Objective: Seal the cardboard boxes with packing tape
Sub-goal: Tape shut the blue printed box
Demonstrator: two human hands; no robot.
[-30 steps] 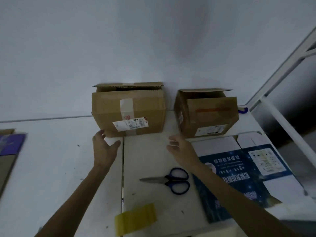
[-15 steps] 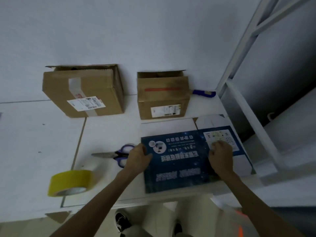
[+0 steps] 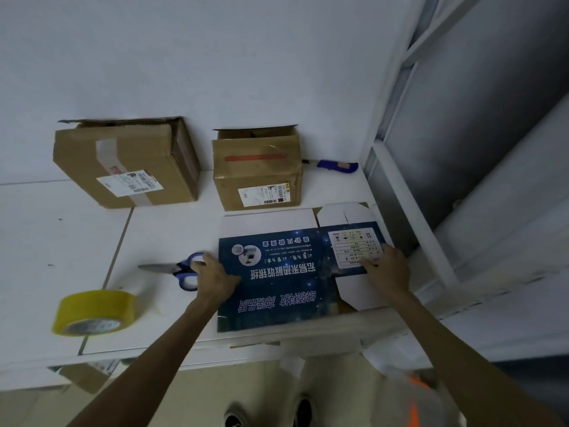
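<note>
We work at a white table (image 3: 172, 229) set against a white wall (image 3: 215, 57). Both bare forearms reach forward from the near edge, palms down.

Left hand (image 3: 215, 278): it lies across the left edge of the flattened blue carton (image 3: 286, 282). The thumb points right and rests on the printed face. The fingers (image 3: 201, 261) bend down past the edge, just beside the handles of the scissors (image 3: 181, 269). We cannot tell whether these fingers reach under the edge and grip it or only rest on the table.

Right hand (image 3: 389, 269): it rests flat on the right end of the carton, its fingers fairly straight and pointing left onto the white printed panel. It presses on the carton and grips nothing.

The carton lies flat at the near right of the table, its print upside down to us, with white flaps showing at its far and right sides.

Two brown boxes stand at the far side against the wall: the larger brown box (image 3: 126, 163) on the left, the smaller brown box (image 3: 258, 171) just beyond the carton. The top flaps of both are partly open. The yellow tape roll (image 3: 94, 312) sits at the near left, apart from both hands. A blue utility knife (image 3: 335, 165) lies just right of the smaller brown box.
</note>
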